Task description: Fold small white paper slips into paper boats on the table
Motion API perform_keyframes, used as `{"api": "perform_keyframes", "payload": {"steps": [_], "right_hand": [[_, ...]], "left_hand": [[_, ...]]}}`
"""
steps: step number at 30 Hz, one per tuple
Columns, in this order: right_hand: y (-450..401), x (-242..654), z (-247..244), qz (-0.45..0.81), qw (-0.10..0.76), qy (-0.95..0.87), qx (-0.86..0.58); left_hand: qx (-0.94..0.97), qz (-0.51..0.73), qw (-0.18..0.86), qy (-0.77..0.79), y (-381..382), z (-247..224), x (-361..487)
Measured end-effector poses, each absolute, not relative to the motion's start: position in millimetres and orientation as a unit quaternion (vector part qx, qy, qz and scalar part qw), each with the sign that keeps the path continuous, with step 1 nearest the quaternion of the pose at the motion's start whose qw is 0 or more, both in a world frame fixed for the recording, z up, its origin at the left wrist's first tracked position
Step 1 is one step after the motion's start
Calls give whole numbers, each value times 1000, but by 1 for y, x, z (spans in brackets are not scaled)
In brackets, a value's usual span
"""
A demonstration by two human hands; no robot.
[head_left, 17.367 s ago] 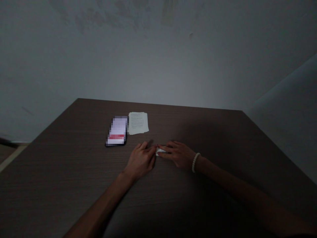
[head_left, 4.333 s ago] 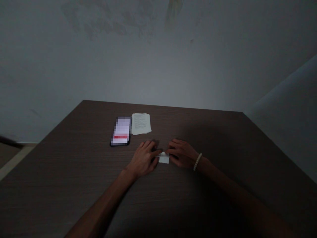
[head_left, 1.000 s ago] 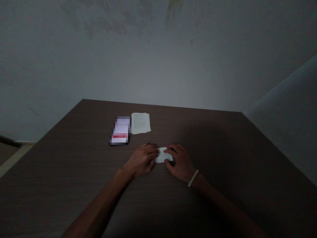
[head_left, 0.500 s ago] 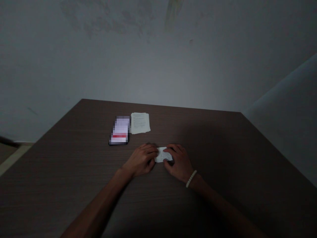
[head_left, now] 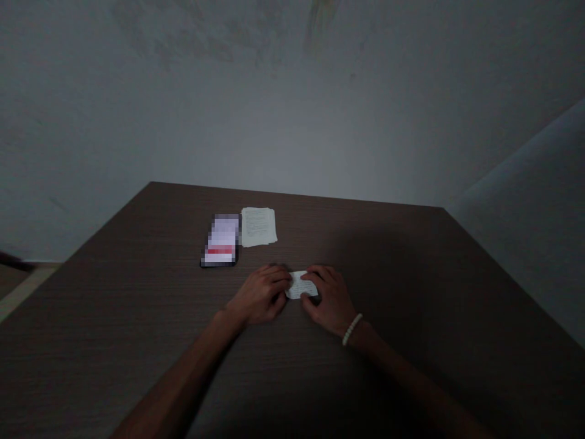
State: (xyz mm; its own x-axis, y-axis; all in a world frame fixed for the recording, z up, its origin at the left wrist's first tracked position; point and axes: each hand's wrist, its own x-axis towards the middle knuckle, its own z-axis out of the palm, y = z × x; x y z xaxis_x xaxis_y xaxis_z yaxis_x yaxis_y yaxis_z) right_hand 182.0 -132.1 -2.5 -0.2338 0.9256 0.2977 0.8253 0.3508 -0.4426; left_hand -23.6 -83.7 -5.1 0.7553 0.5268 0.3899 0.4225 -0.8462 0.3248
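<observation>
A small piece of white printed paper [head_left: 299, 289] lies low over the tabletop between my two hands, with lines of text facing up. At its left end, my left hand [head_left: 264, 292] grips it with the fingers curled over the edge and the thumb below. My right hand [head_left: 329, 299], with a beaded bracelet [head_left: 352, 330] at the wrist, holds the right end, its fingertips on the far side and its thumb on the near side. Whether the paper is folded I cannot tell, since both its ends are covered.
Beyond my left hand, a stack of printed paper sheets [head_left: 258, 227] rests on the dark wooden table [head_left: 150, 292]. Left of the stack lies a phone [head_left: 221, 241] with a lit, blurred screen. A stained wall [head_left: 292, 122] rises behind the table's far edge.
</observation>
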Motion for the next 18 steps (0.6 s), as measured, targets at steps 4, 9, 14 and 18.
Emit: {"api": "perform_keyframes", "payload": {"steps": [4,9,14,18], "right_hand": [[-133,182,-1,102,256,-779,-563],[-134,182,-1,104,249,-778,-567],[-134,181,2,103,240,-780,-569],[-134,181,3,103,241,-780,-568]], "left_hand": [[931,238,113,254,-83,-5,-24],[931,233,118,257,-83,-6,-24],[929,236,118,259,-83,-7,-24],[929,241,121,254,-83,-6,-23]]}}
